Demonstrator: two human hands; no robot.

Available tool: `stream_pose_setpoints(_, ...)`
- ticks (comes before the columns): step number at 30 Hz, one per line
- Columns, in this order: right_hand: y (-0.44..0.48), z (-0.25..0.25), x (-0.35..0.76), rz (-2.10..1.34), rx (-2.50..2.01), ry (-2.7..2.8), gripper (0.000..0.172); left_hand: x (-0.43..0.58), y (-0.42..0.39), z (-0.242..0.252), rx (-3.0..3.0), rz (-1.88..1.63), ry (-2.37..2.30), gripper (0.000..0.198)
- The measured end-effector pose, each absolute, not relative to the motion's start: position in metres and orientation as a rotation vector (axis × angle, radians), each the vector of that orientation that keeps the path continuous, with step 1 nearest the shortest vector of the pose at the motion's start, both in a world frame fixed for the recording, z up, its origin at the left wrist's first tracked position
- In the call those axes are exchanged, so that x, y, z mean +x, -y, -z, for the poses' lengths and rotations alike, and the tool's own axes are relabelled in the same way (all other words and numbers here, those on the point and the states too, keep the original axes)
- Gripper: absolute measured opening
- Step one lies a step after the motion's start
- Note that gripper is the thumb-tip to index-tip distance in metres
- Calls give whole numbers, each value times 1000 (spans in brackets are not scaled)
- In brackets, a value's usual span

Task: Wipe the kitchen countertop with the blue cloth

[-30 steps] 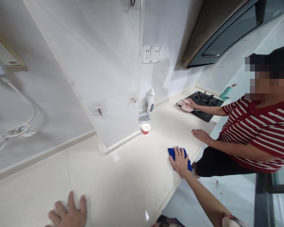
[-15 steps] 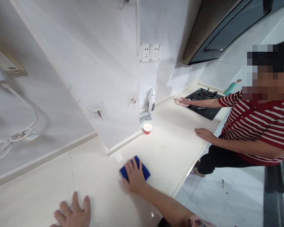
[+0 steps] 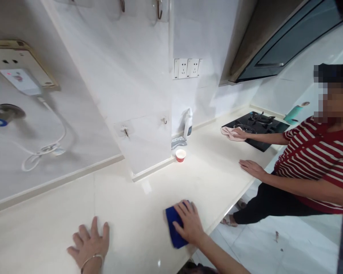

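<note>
My right hand (image 3: 190,224) is pressed down on a folded blue cloth (image 3: 173,219) near the front edge of the pale countertop (image 3: 131,224). Its fingers lie over the cloth's right part and the thumb reaches across the middle, keeping hold of it against the surface. To the left, my left hand (image 3: 90,243) rests palm down on the counter with its fingers spread, a thin bracelet at the wrist. Nothing is in that hand. A small red and white tub (image 3: 180,155) stands by the wall corner, beyond the cloth.
A person in a striped red top (image 3: 311,160) wipes with a pink cloth (image 3: 231,133) beside the black gas hob (image 3: 255,127). A white bottle (image 3: 188,123) and a silver packet (image 3: 178,142) stand against the wall. A wall corner (image 3: 135,178) juts into the counter.
My right hand and the blue cloth have slid toward the counter's front edge. The other person's pink cloth has shifted slightly, and my view has turned a little left.
</note>
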State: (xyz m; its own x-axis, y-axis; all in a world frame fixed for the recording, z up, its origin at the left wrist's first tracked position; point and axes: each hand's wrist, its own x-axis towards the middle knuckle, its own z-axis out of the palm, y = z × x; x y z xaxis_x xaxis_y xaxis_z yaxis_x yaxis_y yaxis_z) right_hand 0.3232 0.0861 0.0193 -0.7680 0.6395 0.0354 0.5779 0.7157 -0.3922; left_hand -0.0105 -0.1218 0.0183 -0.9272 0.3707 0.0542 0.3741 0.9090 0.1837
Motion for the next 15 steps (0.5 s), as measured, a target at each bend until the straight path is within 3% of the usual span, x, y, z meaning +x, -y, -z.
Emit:
stream_pose_setpoints(8, -184, 13, 419, -81, -1563, 2403, 52, -14, 124, -5, -577, 301, 2991, 82)
stream_pose_setpoints(15, -176, 23, 425, 81, -1454, 2493, 55, -8, 119, -18, -569, 315, 2990, 85)
